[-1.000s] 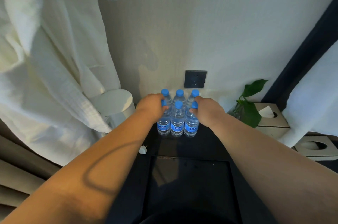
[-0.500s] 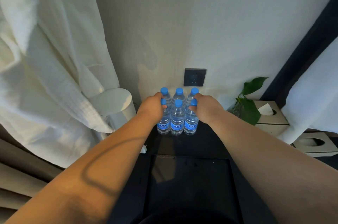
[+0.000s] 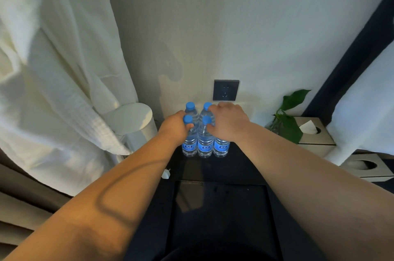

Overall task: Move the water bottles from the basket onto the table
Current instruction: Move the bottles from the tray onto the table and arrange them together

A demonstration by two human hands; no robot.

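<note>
Several clear water bottles point(image 3: 205, 145) with blue caps and blue labels stand in a tight cluster on the dark table point(image 3: 230, 167), close to the wall. My left hand point(image 3: 175, 126) wraps the neck of the front left bottle point(image 3: 189, 145). My right hand point(image 3: 229, 123) lies over the right side of the cluster, covering the caps there, with its fingers touching the middle bottles. No basket is recognisable in view.
A black wall socket point(image 3: 226, 90) sits just behind the bottles. A white round bin point(image 3: 132, 120) and a hanging white bathrobe point(image 3: 53, 73) are to the left. A green plant point(image 3: 287, 120) and two tissue boxes point(image 3: 313, 135) stand to the right. A dark square panel point(image 3: 219, 218) lies near me.
My right hand has slid up and leftward over the right-hand bottle caps, hiding them. My left hand has stayed on the front left bottle.
</note>
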